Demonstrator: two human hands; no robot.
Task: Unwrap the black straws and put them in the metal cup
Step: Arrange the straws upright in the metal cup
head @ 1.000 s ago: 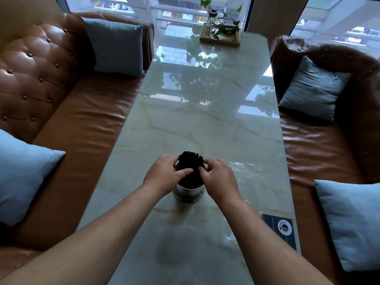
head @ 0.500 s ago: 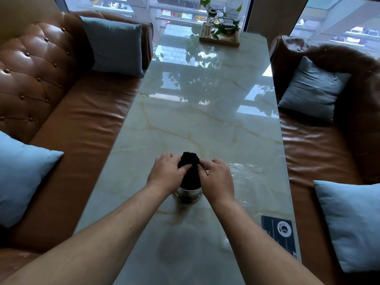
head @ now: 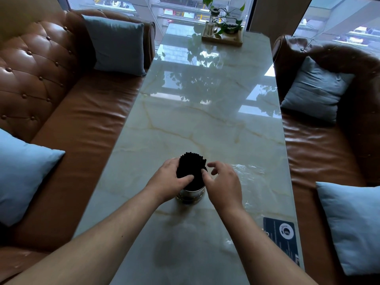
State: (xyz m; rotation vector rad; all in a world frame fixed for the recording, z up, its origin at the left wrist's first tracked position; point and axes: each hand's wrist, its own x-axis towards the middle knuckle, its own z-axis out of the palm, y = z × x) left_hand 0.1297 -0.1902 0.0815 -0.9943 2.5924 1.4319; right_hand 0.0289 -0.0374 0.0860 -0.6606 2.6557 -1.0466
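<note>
A thick bundle of black straws (head: pixel 191 167) stands upright in the shiny metal cup (head: pixel 190 194) on the marble table (head: pixel 197 124). My left hand (head: pixel 168 183) wraps the left side of the bundle, thumb across its front. My right hand (head: pixel 223 183) is just right of the bundle with fingers spread; only its thumb tip touches the straws. The cup's upper part is hidden by my hands.
Clear plastic wrap (head: pixel 248 175) lies on the table right of the cup. A blue sticker (head: pixel 281 235) sits near the right table edge. A wooden tray with a plant (head: pixel 223 37) stands at the far end. Brown leather sofas with blue cushions (head: pixel 117 45) flank the table.
My right hand has let go of the bundle and opened its fingers, shifting slightly right. My left hand stays closed around the straws in the cup.
</note>
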